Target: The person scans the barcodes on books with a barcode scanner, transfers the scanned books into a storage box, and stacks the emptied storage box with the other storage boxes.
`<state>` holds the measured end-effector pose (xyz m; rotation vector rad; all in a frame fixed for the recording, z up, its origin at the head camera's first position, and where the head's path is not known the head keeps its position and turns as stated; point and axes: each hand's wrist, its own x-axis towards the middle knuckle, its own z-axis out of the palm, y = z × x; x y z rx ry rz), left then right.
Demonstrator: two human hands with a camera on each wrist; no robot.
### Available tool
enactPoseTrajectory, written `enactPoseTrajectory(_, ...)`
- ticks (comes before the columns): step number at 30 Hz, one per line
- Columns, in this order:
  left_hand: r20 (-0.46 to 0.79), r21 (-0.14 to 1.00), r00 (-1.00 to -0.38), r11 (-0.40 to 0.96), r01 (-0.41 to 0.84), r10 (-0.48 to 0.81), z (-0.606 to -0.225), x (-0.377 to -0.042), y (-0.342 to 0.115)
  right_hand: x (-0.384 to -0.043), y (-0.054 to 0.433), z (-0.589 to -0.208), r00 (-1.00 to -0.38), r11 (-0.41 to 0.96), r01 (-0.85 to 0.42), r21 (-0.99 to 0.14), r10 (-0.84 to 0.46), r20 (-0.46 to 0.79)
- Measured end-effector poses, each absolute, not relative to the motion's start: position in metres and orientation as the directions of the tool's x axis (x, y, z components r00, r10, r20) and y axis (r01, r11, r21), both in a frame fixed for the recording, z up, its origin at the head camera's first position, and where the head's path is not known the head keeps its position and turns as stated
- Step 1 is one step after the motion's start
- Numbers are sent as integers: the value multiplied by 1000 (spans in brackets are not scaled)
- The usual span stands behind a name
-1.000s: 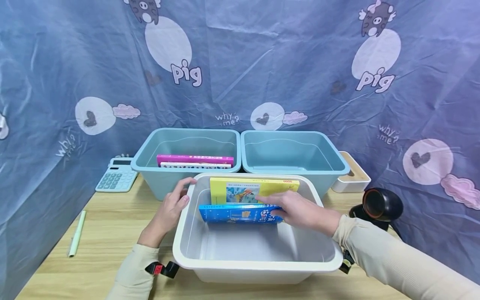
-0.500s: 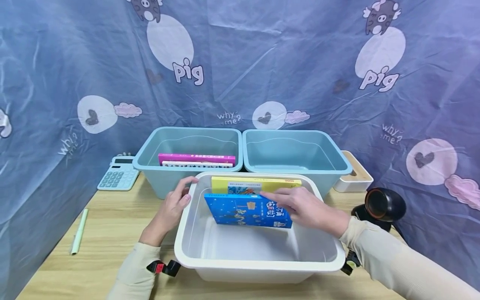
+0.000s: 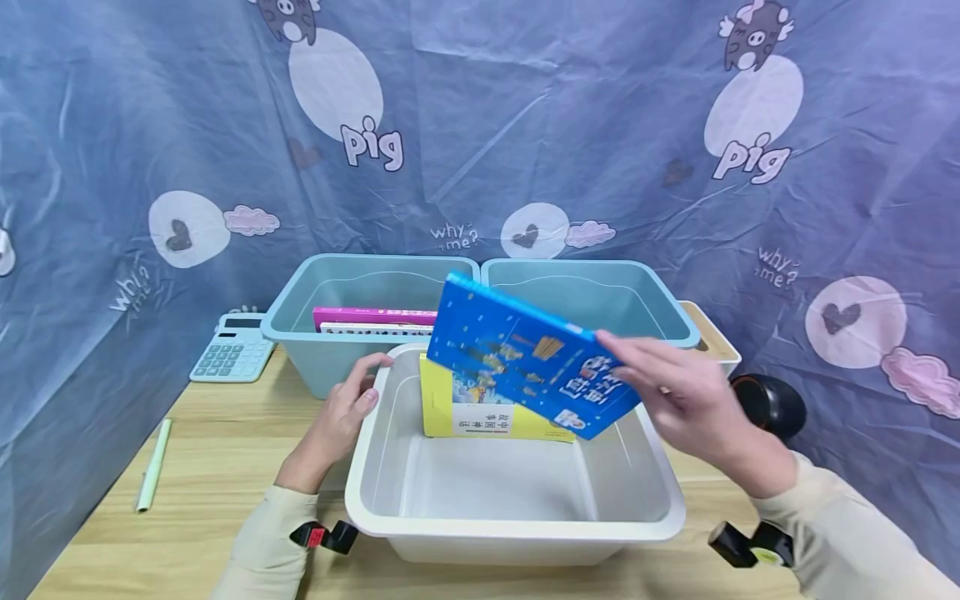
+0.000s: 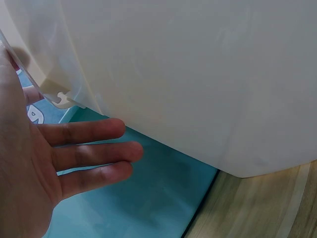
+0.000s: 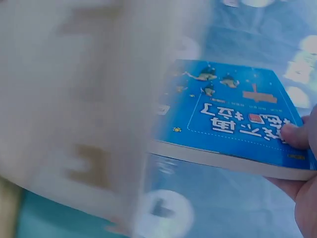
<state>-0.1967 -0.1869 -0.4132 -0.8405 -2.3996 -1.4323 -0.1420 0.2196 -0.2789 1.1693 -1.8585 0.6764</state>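
Observation:
A blue picture book (image 3: 525, 354) is tilted over the white bin (image 3: 517, 529), its left end raised. My right hand (image 3: 675, 392) pinches the book's right end, with the thumb on the cover in the right wrist view. A yellow book (image 3: 495, 421) stands in the bin against the far wall, partly hidden behind the blue one. My left hand (image 3: 341, 421) rests at the bin's left rim. Its thumb and index finger touch the rim, while the other fingers (image 4: 99, 151) extend straight below it in the left wrist view.
Two teal bins (image 3: 375, 260) (image 3: 570, 265) stand behind; the left one holds a magenta book (image 3: 367, 315) and a white-edged book. A calculator (image 3: 228, 354) and a green pen (image 3: 153, 467) lie left. A wooden-topped box (image 3: 716, 333) and a black cup (image 3: 776, 406) stand right.
My right hand has lifted the blue book up out of the white bin and moved right, tilting it. More of the yellow book's lower cover shows. The left hand stays at the rim.

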Motion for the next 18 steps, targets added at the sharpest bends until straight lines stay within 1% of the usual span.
enactPoseTrajectory(4,478,721,-803,364,590,356,-413,-196,-187,-121,227,-254,-207,465,-882,-69,-254,945)
enactPoseTrajectory(6,479,718,-802,365,592,356,-412,-196,-187,-111,234,-244,-211,478,-871,-116,-151,966)
enactPoseTrajectory(8,478,723,-802,359,591,358,-412,-196,-187,-103,245,-237,-234,487,-856,-171,-71,970)
enactPoseTrajectory(10,474,729,-804,353,587,358,-412,-196,-186,-92,261,-233,-330,564,-779,-275,5,944)
enactPoseTrajectory(12,474,733,-805,348,585,356,-412,-196,-186,-82,277,-232,-424,673,-648,-357,71,903)
enactPoseTrajectory(13,477,732,-803,346,588,356,-412,-196,-187,-78,284,-231,-465,733,-561,-385,106,879)
enactPoseTrajectory(15,484,725,-798,346,595,358,-413,-197,-187,-70,296,-232,-528,839,-335,-429,210,823)
enactPoseTrajectory(17,488,723,-796,345,599,359,-413,-198,-187,-66,304,-235,-547,872,-163,-461,309,778)
enactPoseTrajectory(18,489,723,-795,344,599,359,-414,-198,-188,-64,308,-235,-557,860,-81,-504,380,739)
